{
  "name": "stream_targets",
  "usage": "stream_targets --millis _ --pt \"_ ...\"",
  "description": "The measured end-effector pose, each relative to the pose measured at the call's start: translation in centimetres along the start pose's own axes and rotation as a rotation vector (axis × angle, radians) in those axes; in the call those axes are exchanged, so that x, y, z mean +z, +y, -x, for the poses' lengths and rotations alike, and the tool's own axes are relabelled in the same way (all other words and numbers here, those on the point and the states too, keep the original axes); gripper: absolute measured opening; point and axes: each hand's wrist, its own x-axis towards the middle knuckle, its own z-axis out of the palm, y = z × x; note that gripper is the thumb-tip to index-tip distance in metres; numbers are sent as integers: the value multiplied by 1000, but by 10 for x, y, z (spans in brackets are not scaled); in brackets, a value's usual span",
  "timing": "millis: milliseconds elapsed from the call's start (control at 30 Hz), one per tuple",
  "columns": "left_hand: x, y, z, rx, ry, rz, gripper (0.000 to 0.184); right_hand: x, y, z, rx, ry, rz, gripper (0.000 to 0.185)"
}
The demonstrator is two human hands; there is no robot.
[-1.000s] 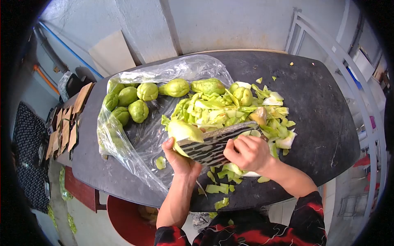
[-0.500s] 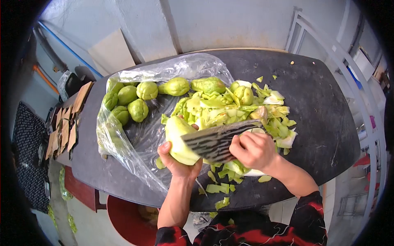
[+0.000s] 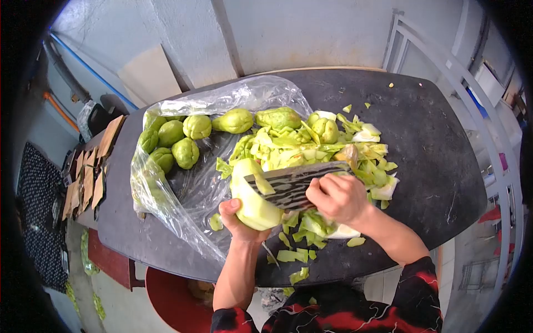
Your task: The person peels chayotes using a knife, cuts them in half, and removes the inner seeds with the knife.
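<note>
From where I operate, taking 12 o'clock as straight ahead and the held fruit as the dial's centre, I see the left hand (image 3: 244,227) supporting a large pale-green fruit (image 3: 260,213) from below, its fingers curled round the lower side and the thumb up against the near left. The right hand (image 3: 341,200) comes in from 3 o'clock, fingers closed in a fist on a broad striped blade (image 3: 291,187) that lies across the fruit's upper right; the handle is hidden inside the grip. A sliver of peel (image 3: 264,185) rests near the blade's end. The fruit's visible face is smooth and pale, so I judge most of its skin is off, though I cannot see its underside. Spread from 12 to 2 o'clock on the dark surface (image 3: 438,166) is a thick heap of peelings (image 3: 277,155), and loose scraps (image 3: 291,255) lie at 5 o'clock by the near edge. That looks like a good share of peeling done. What is left is plain too: several whole green fruits (image 3: 185,153) at 10 o'clock sit within an open plastic bag (image 3: 166,202), and more with skin on are ranged from 11 round to 1 o'clock. Paler chunks (image 3: 383,191) lie at 3 o'clock; I cannot tell whether they are fruit or thick parings.
</note>
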Motion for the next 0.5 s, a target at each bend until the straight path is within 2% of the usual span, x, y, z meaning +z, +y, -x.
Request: stream_targets --millis 33,133,167,233,300,400,500 --pt "-3 -2 -1 3 0 1 94 -3 -5 -1 -5 9 5 6" --pt "-25 -14 -7 -23 -227 259 96 -23 -23 -9 -91 48 -15 6" --pt "-26 -16 -3 -32 -227 256 96 -25 -27 -7 -95 37 -26 6" --pt "0 -9 8 -64 9 71 92 -15 -13 -8 -45 46 -4 5" --pt "-12 -11 1 -128 -181 110 77 6 11 2 140 -89 -4 4" --pt "-7 -8 -1 -129 -182 128 78 7 19 4 147 -73 13 5" --pt "-10 -7 0 -100 -61 104 78 2 10 2 153 -35 -28 6"
